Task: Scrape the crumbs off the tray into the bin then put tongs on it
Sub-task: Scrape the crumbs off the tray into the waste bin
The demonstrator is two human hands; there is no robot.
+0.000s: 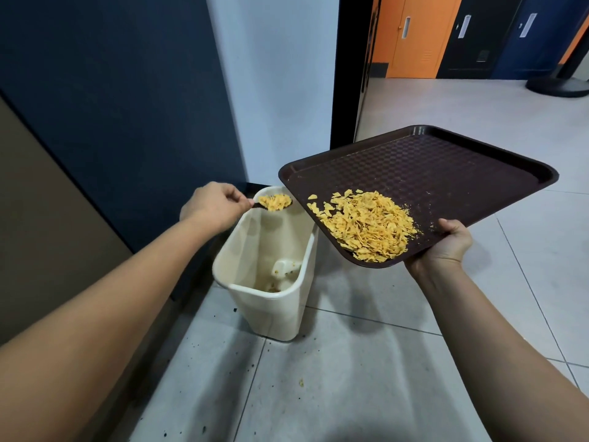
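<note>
A dark brown tray (446, 167) is held tilted over the floor, its low corner above the cream bin (274, 314). My right hand (443, 247) grips the tray's near edge. A heap of yellow crumbs (366, 224) lies on the tray's lower part. My left hand (213, 205) holds a dark spoon (275, 202) loaded with crumbs over the bin's far rim. A few crumbs and a pale object lie at the bin's bottom. No tongs are in view.
The bin stands on grey floor tiles against a dark blue wall (111, 106). Loose crumbs and dark specks (301, 382) dot the tiles near it. An open doorway (350, 74) leads to a hall with orange, black and blue lockers (417, 36).
</note>
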